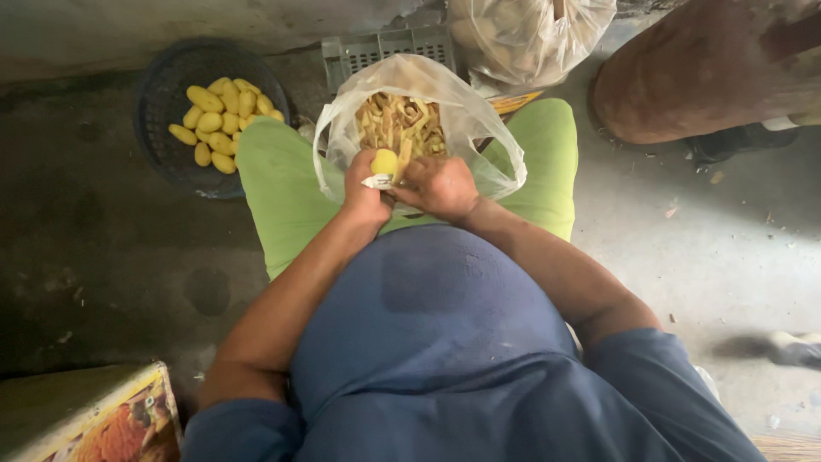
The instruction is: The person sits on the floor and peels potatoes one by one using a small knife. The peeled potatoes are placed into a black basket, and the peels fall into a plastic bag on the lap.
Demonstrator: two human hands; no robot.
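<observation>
The left hand (363,192) is clamped on a small yellow peeled potato (384,161), turning it up toward the right hand (440,184), closed on something hidden. Just beyond both, a clear plastic bag (479,128) gapes, apparently catching peelings (400,124).

Blue short-sleeved shirt (445,342), green trousers (278,197).

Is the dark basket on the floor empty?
No, the dark basket beside the person's knee holds a heap of peeled yellow potatoes.
</observation>
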